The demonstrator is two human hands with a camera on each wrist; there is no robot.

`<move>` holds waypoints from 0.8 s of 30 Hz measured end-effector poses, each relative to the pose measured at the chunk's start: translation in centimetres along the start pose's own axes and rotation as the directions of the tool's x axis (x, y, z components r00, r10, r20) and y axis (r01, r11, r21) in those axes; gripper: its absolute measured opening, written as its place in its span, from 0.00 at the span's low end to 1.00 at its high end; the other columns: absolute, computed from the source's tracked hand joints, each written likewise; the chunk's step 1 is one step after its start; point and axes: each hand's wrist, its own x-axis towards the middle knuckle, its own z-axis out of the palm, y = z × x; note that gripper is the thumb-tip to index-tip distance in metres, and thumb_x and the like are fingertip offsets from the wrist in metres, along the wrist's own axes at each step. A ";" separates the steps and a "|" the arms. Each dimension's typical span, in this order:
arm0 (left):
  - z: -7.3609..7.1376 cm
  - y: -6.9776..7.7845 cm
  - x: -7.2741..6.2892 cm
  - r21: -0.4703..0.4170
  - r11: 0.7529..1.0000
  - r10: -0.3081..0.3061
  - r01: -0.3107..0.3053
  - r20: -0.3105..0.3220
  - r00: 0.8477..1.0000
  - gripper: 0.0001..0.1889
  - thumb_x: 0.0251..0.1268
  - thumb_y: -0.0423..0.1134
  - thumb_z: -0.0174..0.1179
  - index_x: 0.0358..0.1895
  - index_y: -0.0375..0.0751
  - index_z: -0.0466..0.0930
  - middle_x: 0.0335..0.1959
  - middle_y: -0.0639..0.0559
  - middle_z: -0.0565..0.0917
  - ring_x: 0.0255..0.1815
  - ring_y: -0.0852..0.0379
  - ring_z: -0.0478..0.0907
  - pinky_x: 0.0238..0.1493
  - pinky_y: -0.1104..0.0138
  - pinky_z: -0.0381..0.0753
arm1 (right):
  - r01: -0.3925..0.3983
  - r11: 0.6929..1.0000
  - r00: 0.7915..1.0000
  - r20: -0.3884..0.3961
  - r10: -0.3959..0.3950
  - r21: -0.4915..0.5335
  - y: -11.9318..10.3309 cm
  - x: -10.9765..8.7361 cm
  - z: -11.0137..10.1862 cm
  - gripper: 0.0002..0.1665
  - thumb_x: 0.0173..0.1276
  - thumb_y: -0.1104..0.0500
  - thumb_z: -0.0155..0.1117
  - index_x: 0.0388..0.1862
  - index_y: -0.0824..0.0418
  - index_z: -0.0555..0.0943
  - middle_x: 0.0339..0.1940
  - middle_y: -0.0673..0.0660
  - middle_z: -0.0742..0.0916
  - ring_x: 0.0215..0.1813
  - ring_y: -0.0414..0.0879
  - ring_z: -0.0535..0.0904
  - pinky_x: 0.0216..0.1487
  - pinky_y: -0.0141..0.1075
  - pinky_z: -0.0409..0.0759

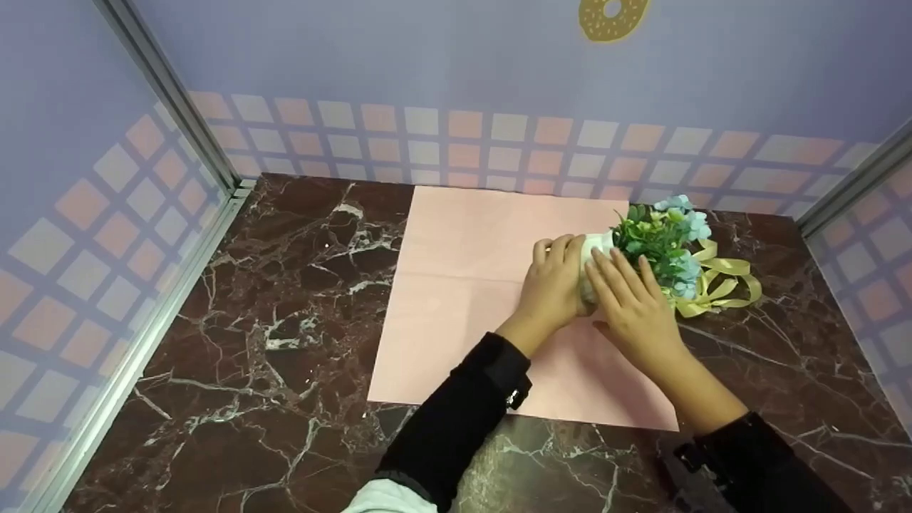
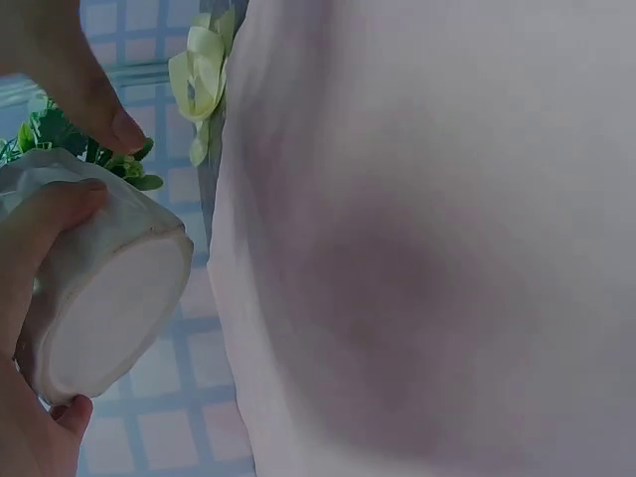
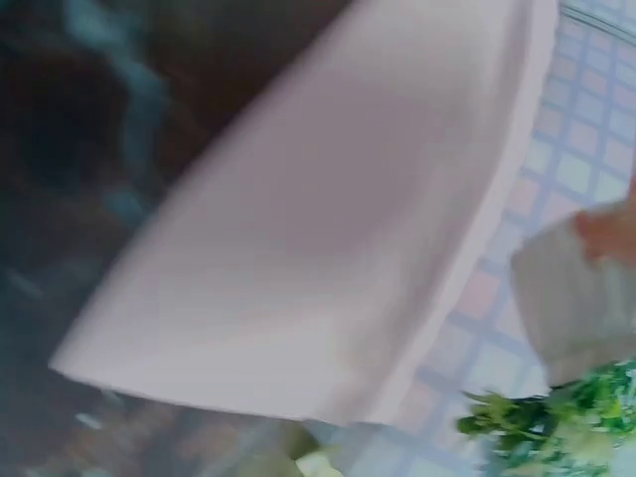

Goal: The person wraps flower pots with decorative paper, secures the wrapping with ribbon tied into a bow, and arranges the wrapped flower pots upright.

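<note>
A small potted artificial plant (image 1: 659, 246) with green leaves and pale blue flowers is held tipped on its side, flowers toward the right. My left hand (image 1: 552, 281) grips its white pot (image 2: 119, 308) around the lower part. The pot's flat base faces the camera in the left wrist view. My right hand (image 1: 638, 310) lies over the near side of the pot by the rim, fingers extended, overlapping the leaves. Beneath both hands spreads a pink sheet (image 1: 456, 313) with a faint crease across it.
A loosely looped yellow-gold ribbon (image 1: 727, 285) lies right of the flowers on the dark marbled tabletop (image 1: 285, 342). Panels with pink and white checks, such as the back wall (image 1: 427, 71), enclose the table at the back and both sides.
</note>
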 end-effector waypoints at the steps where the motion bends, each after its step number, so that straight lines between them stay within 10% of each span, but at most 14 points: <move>1: 0.1 0.2 0.0 0.015 1.000 0.009 -0.010 0.006 1.000 0.55 0.34 0.56 0.79 0.70 0.38 0.64 0.65 0.46 0.71 0.62 0.47 0.64 0.64 0.64 0.67 | -0.006 1.000 0.999 0.052 0.008 -0.022 0.3 0.3 -0.1 0.67 0.32 0.57 0.86 0.74 0.66 0.62 0.75 0.62 0.65 0.76 0.58 0.54 0.73 0.56 0.49; 8: 1.0 0.8 0.7 0.094 0.995 0.039 -0.041 0.024 0.999 0.54 0.38 0.58 0.77 0.71 0.38 0.64 0.66 0.45 0.71 0.63 0.47 0.64 0.64 0.64 0.67 | -0.003 0.997 0.991 0.133 0.013 -0.072 2.1 1.2 0.2 0.62 0.39 0.50 0.84 0.72 0.68 0.65 0.71 0.65 0.70 0.74 0.61 0.58 0.74 0.57 0.45; 24: 2.3 0.6 3.2 0.103 0.995 -0.015 -0.010 0.238 0.971 0.55 0.43 0.56 0.76 0.75 0.38 0.57 0.70 0.47 0.66 0.68 0.48 0.59 0.66 0.66 0.65 | -0.009 0.994 1.000 0.017 0.007 0.105 4.8 1.2 2.9 0.40 0.44 0.78 0.71 0.62 0.74 0.74 0.61 0.70 0.78 0.63 0.67 0.71 0.69 0.56 0.62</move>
